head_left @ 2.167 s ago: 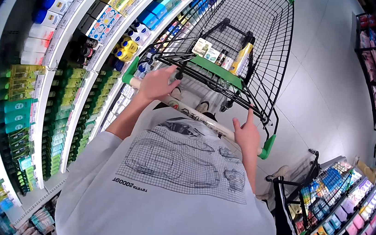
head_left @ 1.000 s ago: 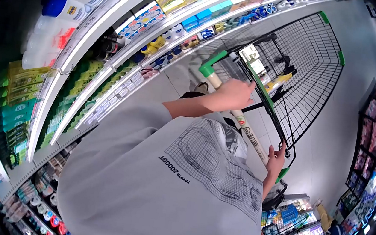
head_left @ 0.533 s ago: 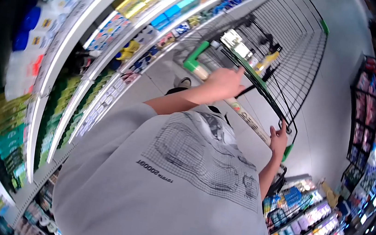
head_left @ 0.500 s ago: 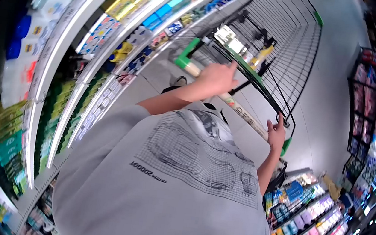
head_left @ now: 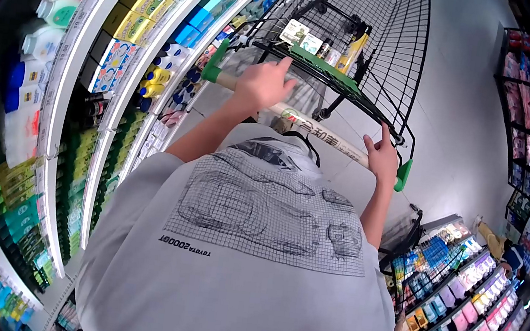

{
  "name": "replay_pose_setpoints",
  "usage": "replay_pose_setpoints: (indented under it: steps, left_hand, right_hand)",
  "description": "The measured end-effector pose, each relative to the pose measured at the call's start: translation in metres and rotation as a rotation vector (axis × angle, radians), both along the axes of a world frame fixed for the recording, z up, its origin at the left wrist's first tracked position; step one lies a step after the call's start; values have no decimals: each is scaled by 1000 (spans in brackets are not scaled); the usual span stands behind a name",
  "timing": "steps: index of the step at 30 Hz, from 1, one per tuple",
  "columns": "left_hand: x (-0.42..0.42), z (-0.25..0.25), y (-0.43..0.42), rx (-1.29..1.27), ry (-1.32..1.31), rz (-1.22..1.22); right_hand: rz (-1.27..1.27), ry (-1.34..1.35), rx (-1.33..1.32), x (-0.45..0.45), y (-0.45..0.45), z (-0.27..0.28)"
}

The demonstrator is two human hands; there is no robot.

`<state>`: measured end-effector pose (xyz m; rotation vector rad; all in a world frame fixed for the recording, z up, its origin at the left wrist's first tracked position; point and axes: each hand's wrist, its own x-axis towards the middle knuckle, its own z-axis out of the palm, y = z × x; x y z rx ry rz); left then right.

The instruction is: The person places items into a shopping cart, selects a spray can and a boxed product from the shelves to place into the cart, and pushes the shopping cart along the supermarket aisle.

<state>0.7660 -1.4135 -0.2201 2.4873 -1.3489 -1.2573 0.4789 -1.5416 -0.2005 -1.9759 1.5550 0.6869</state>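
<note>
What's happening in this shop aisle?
A person has both hands at a shopping cart's pale handle, the left toward one end and the right near the other, index fingers extended. A yellow package and several smaller items are in the cart. Stocked shelves stand on the left.

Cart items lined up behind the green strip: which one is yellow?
The long, slanted package at the right end of the row in the cart; the others look mainly white or dark.

Bright, cool light, strongest along the white edges of the left shelves (head_left: 61, 96); the far right dims. Soft shadows fall on the pale floor (head_left: 451, 134). Fisheye distortion bends the outer parts into black corners; the middle looks fairly sharp.
</note>
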Motion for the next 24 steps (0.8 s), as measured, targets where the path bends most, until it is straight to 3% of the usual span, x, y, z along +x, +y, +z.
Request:
replay_pose_setpoints:
  steps: [4, 11, 14, 18, 24]
  left_hand:
    - [-2, -11, 14, -209, -64, 10]
    - [-1, -5, 32, -184, -47, -39]
    - [-2, -5, 47, -317, -35, -20]
    - [1, 5, 61, -157, 6, -63]
    - [-3, 11, 103, -206, -56, -55]
  right_hand:
    - [23, 21, 10, -6, 3, -7]
    - [-8, -20, 4, -14, 22, -6]
    - [-26, 7, -3, -16, 37, -2]
    - [-67, 20, -30, -9, 65, 13]
    - [-60, -5, -16, -12, 109, 26]
